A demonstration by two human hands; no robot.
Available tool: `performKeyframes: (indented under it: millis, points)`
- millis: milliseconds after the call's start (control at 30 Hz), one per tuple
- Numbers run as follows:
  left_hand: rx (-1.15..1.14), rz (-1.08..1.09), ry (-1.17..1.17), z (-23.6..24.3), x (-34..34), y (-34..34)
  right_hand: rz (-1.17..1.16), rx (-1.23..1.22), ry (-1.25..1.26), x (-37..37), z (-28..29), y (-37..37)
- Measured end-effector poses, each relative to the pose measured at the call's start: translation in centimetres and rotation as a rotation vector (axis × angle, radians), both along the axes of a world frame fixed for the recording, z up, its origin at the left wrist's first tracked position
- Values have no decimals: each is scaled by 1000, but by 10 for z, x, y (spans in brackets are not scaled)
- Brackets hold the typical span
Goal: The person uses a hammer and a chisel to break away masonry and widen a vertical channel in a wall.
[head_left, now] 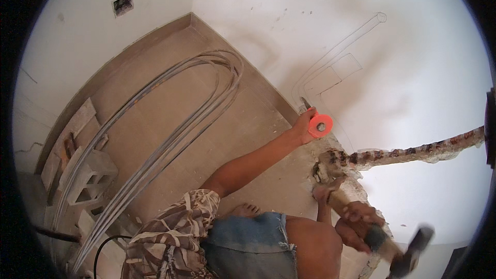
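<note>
Near 3 o'clock, the chisel (305, 103) is gripped by the left hand's (304, 127) curled fingers, presumably shielded by its orange guard (327, 122), while toward 4 o'clock the hammer (413, 250) is gripped mid-handle, apparently for control, by the right hand's (361, 214) closed fingers.

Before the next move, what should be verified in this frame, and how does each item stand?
1. Chisel gripped: ok; the left hand is closed around it.
2. Orange guard between that hand and the chisel's struck end: ok.
3. Chisel tip touching the wall: cannot tell; it appears near the lower ends of the drawn lines.
4. Hammer gripped: ok; the right hand holds its handle.
5. Gloves worn: not ok; both hands are bare.
6. Grey cables away from the hammer: ok.
</note>
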State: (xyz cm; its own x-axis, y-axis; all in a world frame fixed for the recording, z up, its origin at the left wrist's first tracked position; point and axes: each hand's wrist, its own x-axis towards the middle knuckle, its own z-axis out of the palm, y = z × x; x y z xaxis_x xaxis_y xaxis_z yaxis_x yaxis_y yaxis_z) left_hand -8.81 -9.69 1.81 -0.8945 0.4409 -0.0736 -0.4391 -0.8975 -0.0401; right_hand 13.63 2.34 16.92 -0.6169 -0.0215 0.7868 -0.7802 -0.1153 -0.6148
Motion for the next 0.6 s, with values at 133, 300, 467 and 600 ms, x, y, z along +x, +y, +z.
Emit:
performKeyframes:
  millis: [133, 300, 467, 600]
  points:
    - [10, 4, -63, 6, -3, 4, -208, 216, 150, -35, -42, 8]
    - [-224, 112, 143, -9, -21, 11, -433, 254, -661, -76, -154, 46]
    - [19, -5, -57, -7, -14, 8, -283, 51, -515, -45, -82, 21]
    - [40, 21, -33, 3, 2, 8, -3, -110, -44, -16, 35, -29]
